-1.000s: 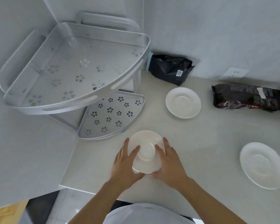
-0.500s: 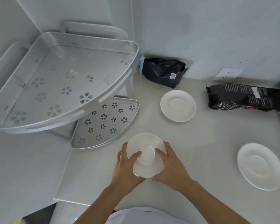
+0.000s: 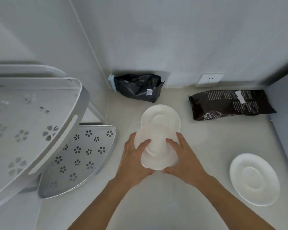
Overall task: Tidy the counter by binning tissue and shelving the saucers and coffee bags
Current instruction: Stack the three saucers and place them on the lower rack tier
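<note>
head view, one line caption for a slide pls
Both hands hold a saucer above the counter, beside an empty corner shelf.

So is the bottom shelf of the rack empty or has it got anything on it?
Empty as far as shows: the bottom shelf shows only bare metal, though the top shelf hides part.

Pale grey walls (image 3: 173, 39), wall socket (image 3: 209, 80), light countertop (image 3: 198, 141)

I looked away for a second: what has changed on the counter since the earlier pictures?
Both hands, left and right, still holding the upside-down saucer, carried it away from the body; its far edge now overlaps the middle saucer. Nothing was let go. The right-hand saucer, both coffee bags and the rack stayed put.
</note>
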